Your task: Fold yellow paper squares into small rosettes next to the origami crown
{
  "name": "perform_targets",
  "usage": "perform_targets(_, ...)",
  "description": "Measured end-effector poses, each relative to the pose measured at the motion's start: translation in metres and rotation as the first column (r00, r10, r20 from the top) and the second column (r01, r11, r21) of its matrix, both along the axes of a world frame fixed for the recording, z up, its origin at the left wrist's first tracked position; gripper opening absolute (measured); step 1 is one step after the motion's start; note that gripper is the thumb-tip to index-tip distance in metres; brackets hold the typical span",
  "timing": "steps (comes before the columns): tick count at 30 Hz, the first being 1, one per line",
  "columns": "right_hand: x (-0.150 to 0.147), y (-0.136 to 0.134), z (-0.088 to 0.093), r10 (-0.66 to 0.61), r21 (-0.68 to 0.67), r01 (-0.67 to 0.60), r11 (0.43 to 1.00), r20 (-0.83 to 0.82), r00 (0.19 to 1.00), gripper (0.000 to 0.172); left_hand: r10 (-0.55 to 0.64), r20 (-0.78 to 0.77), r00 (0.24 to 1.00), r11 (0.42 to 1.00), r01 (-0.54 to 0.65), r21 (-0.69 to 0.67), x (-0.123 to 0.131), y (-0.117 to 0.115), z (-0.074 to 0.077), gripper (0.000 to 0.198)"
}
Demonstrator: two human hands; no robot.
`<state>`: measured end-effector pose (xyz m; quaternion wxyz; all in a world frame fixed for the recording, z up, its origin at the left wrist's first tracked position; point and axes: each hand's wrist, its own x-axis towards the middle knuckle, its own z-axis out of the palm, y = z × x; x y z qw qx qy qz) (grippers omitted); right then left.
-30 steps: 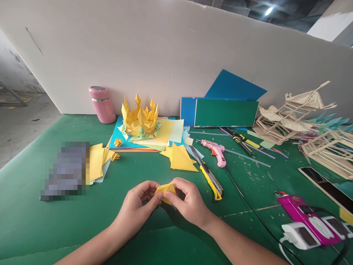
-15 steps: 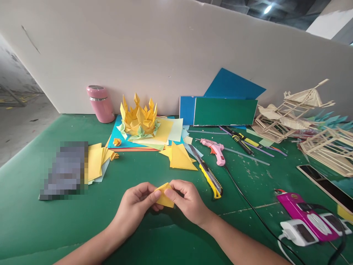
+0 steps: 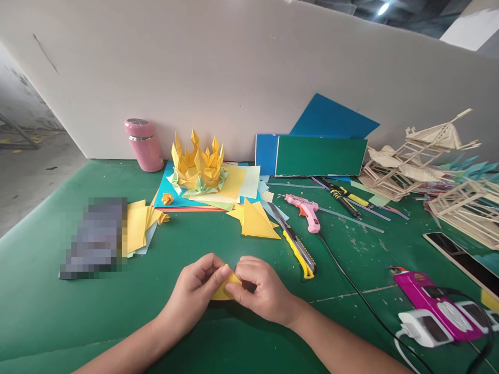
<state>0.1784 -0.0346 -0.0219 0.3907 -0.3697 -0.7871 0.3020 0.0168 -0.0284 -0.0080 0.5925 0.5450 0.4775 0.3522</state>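
A small folded piece of yellow paper [image 3: 223, 294] is held above the near part of the green table. My left hand [image 3: 194, 288] pinches its upper left side between thumb and fingers. On the other side, my right hand [image 3: 265, 288] grips the right edge with the thumb in front and the fingers curled. The fingers cover part of the paper's folds. Beyond my hands lie loose yellow paper pieces [image 3: 257, 222] with pointed corners. Farther back, a folded yellow paper crown [image 3: 198, 169] with pale green pieces round its base rests on stacked sheets.
Right of my hands lie a yellow utility knife [image 3: 298, 252], a pink glue gun [image 3: 306, 209] with a trailing cord, and a magenta power strip [image 3: 438, 306]. Stick models [image 3: 421, 161] stand far right. A pink flask [image 3: 145, 148] and yellow paper sheets [image 3: 136, 228] are on the left.
The yellow paper has turned and dropped slightly to the left between my hands. My right fingers have curled in more, and the thumb has slid lower along the paper's edge.
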Motion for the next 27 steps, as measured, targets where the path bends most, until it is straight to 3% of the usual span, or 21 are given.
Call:
perform_targets(7,0.0015,-0.0006,0.0017,-0.002,-0.122,-0.002,0.993,-0.036,0.999,0.047,0.078,0.076,0.994,0.991,-0.069,-0.114,0.0013,-0.0002,0.0034,0.038)
perform_targets(13,0.0024,-0.0020,0.0028,-0.015,-0.151,0.014,0.988,-0.004,1.000,0.041,0.126,0.060,0.990,0.992,-0.127,0.012,0.0017,-0.0001,0.0010,0.027)
perform_targets(16,0.0027,-0.0013,0.0031,-0.071,-0.141,0.071,0.987,0.005,0.997,0.038,0.101,0.119,0.988,0.995,-0.097,-0.039,0.0035,0.0001,0.0008,0.025)
perform_targets(20,0.0028,-0.0004,0.0042,-0.123,-0.148,0.120,0.982,-0.015,0.992,0.036,0.087,0.281,0.956,0.989,-0.050,-0.138,0.0054,0.0004,0.0051,0.038)
perform_targets(27,0.0042,-0.0005,0.0079,-0.036,-0.129,0.026,0.991,-0.076,0.996,0.040,0.077,0.335,0.939,0.977,-0.005,-0.211,0.0044,0.0010,0.0070,0.039)
